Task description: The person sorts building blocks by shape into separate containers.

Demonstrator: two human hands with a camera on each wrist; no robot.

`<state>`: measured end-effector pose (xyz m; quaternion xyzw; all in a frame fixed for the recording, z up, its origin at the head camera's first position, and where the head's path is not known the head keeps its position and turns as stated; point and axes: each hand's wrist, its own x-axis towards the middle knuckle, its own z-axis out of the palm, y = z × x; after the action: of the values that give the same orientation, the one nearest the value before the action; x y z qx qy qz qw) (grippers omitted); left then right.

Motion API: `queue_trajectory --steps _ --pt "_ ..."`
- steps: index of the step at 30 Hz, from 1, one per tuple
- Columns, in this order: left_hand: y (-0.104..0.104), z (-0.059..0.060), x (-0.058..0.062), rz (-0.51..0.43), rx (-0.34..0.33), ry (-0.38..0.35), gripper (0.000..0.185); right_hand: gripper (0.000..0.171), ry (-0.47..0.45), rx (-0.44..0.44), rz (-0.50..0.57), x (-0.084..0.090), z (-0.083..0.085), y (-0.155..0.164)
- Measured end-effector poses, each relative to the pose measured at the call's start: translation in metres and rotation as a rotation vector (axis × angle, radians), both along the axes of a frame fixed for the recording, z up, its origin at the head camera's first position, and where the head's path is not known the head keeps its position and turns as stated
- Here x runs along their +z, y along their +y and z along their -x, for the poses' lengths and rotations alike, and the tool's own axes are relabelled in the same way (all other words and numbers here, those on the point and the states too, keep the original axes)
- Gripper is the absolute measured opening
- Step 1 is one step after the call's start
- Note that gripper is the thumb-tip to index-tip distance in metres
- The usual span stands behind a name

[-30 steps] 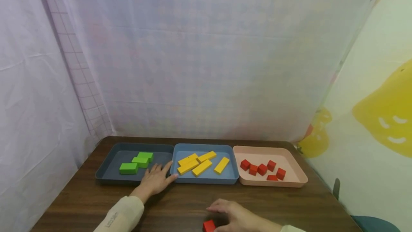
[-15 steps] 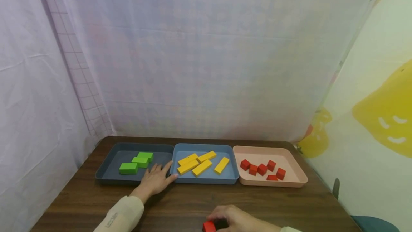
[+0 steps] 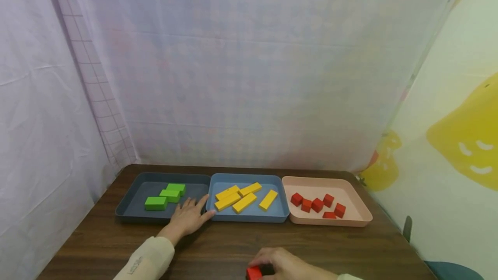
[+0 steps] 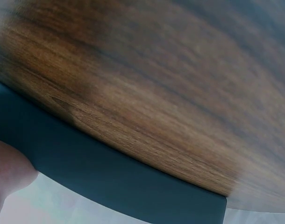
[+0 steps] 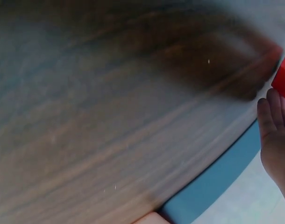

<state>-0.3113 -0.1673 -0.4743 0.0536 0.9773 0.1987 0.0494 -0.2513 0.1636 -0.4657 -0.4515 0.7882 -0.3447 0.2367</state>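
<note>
At the bottom edge of the head view, my right hand pinches a red cube between thumb and fingers, low over the table. The right wrist view catches the same red cube at its right border, beside the fingers. My left hand lies with spread fingers on the near rim of the dark grey tray, its thumb reaching the corner of the blue tray. In the left wrist view, a fingertip touches the dark tray's wall.
Green blocks lie in the dark tray and several yellow blocks in the blue one. Several red cubes sit in the pink tray at the right. The trays stand side by side, with a white curtain behind the table.
My right hand's fingers have come down from above the red cube and closed around it. The left hand and the trays have stayed in place.
</note>
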Motion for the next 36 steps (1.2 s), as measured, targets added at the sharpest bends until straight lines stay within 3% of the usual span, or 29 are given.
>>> queue_trajectory --steps 4,9,14,18,23,27,36 --pt "0.000 0.000 0.000 0.001 -0.001 -0.001 0.078 0.037 0.089 -0.044 0.009 0.005 0.003 0.003" --pt "0.000 0.001 -0.002 0.006 0.006 -0.007 0.077 0.040 0.192 -0.176 0.059 0.017 0.012 0.012" --pt "-0.001 0.001 -0.002 0.006 0.001 -0.004 0.076 0.040 0.349 -0.414 0.085 0.031 0.028 0.025" --pt "-0.001 0.000 -0.001 0.005 0.001 -0.002 0.077 0.038 0.368 -0.636 0.117 0.041 0.044 0.041" --pt "0.000 0.000 -0.001 0.005 0.002 -0.006 0.077 0.039 0.424 -0.840 0.109 0.045 0.067 0.070" --pt "0.000 0.002 -0.002 0.001 0.004 -0.006 0.076 0.040 0.466 -0.919 0.066 0.038 0.083 0.096" --pt "0.000 0.003 -0.004 0.001 0.012 -0.002 0.076 0.036 0.543 -0.953 0.011 0.018 0.105 0.140"
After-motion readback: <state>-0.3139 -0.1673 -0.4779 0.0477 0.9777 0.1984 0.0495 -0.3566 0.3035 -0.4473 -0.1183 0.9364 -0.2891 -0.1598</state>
